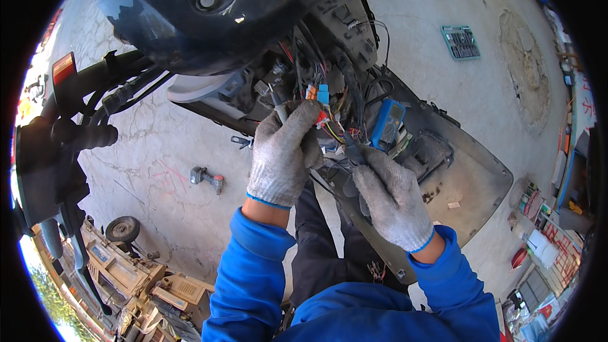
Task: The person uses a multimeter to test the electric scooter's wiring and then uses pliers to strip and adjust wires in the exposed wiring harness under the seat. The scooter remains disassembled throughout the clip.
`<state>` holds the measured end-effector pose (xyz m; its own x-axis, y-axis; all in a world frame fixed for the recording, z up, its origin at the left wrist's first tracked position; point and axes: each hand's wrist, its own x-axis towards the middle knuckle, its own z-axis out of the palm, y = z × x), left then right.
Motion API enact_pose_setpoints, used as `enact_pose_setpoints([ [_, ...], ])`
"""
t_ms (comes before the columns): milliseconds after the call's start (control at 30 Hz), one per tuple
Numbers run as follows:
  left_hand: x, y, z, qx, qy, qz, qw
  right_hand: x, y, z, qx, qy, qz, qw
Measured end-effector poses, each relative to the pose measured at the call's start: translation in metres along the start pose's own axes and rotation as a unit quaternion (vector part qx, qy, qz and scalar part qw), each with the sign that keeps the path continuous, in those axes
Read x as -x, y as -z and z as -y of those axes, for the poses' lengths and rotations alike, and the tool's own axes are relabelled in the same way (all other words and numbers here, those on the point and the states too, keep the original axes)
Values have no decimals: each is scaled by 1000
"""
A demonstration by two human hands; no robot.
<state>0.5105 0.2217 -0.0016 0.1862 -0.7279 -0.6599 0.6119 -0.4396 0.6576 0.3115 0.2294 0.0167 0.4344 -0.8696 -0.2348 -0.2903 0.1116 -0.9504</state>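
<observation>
Steady both pinches: probe (278, 106) in left hand (278, 158), tip toward 11 o'clock; dark piece (353, 151) in right hand (396, 199). Check the meter (388, 123) at right hand's 12 o'clock.

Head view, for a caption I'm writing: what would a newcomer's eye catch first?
At the centre, the gloved left hand and right hand are at exposed wiring. Higher in the picture, left of centre, looms a glossy dark body panel. A bright blue meter sits just beyond the right hand.
</observation>
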Motion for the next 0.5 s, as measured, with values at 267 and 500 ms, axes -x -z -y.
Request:
enact_pose_setpoints([
  [267,-1,0,-2,19,10,-10,1000,3,2,22,32,-17,-1,999],
  [500,-6,-1,-3,23,19,-4,1000,-1,-1,22,115,122,-47,985],
])
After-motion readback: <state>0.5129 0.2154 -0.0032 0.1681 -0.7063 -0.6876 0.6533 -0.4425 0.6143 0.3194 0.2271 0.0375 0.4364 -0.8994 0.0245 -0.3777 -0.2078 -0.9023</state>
